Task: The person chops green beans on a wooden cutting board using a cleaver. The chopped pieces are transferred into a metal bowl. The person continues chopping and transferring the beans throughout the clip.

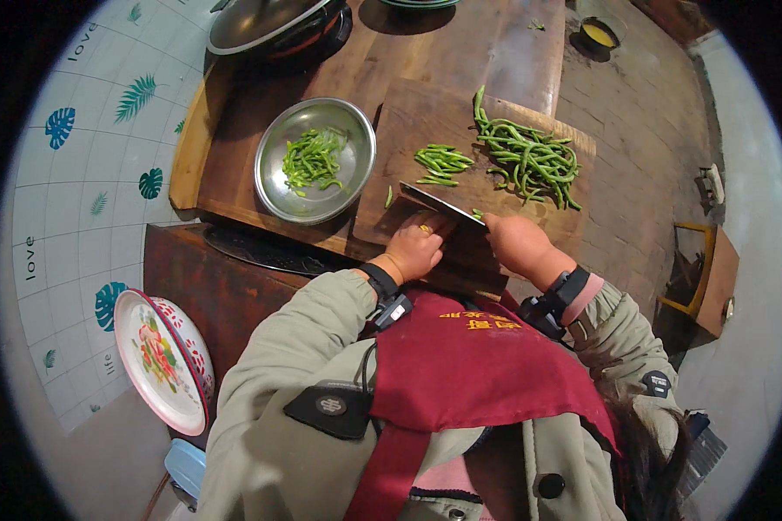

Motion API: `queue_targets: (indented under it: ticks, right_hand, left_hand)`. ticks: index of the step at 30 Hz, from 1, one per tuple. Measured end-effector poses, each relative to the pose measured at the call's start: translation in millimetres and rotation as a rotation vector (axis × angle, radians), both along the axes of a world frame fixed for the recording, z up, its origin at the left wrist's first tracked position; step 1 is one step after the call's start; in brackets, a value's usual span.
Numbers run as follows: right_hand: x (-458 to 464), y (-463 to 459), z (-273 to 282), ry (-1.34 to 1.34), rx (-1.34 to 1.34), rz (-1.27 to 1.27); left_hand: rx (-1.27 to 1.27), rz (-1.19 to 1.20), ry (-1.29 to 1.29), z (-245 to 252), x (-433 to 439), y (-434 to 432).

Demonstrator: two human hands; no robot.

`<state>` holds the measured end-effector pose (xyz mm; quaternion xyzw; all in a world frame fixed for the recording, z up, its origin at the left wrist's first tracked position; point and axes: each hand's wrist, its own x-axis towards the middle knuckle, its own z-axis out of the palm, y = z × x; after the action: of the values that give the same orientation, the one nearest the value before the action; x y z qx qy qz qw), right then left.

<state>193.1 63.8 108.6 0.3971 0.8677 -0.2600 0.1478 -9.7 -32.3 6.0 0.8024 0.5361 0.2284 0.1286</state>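
Observation:
My right hand (pixel 522 247) grips a kitchen knife (pixel 440 203), its blade slanting up and left across the near part of a wooden cutting board (pixel 423 107). My left hand (pixel 418 246), a gold ring on one finger, rests on the board just on the near side of the blade. Its fingertips are hidden in shadow, so anything under them cannot be made out. Beyond the blade lies a small pile of cut green beans (pixel 442 159). Whole green beans (pixel 531 156) are heaped at the board's right. One loose cut piece (pixel 389 197) sits near the left edge.
Left of the board stands a steel bowl (pixel 274 195) with sliced beans (pixel 313 159) inside. A lidded wok (pixel 267 26) occupies the table's far left. An enamel basin (pixel 163 365) leans by the tiled wall. On the floor at right are a pot (pixel 599 32) and a wooden stool (pixel 717 280).

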Motion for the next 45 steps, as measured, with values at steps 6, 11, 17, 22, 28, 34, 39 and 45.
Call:
queue_targets:
  ticks: [6, 11, 17, 22, 28, 34, 39, 45]
  right_hand:
    - [27.4, -5.0, 0.9, 0.071, -0.049, -0.066]
    - [57.9, -1.8, 3.6, 0.014, 0.011, -0.151]
    - [62.7, -13.4, -1.8, 0.062, 0.043, -0.194]
    - [67.2, -16.4, 5.3, 0.089, 0.057, -0.216]
    - [60.8, -21.5, 10.8, 0.128, 0.013, -0.223]
    - [42.2, -22.0, 18.6, 0.06, -0.009, -0.157]
    - [33.9, -14.1, 18.6, -0.036, 0.013, -0.066]
    - [18.7, -14.0, -2.9, 0.029, 0.008, -0.134]
  left_hand:
    - [0.003, 0.163, 0.091, 8.5, -28.4, 15.8]
    - [0.026, 0.096, -0.018, 6.9, -9.6, 34.2]
    - [-0.07, 0.041, 0.025, 13.9, 21.2, 31.7]
    - [0.048, 0.058, -0.006, 4.2, 11.2, 47.6]
    - [0.017, -0.05, -0.046, -6.9, 1.1, 31.4]
    - [0.056, -0.099, 0.006, -3.0, -5.1, 18.6]
    - [0.009, -0.053, -0.016, -0.2, -2.4, 14.9]
    - [0.093, -0.041, 0.04, -6.9, -3.7, 11.7]
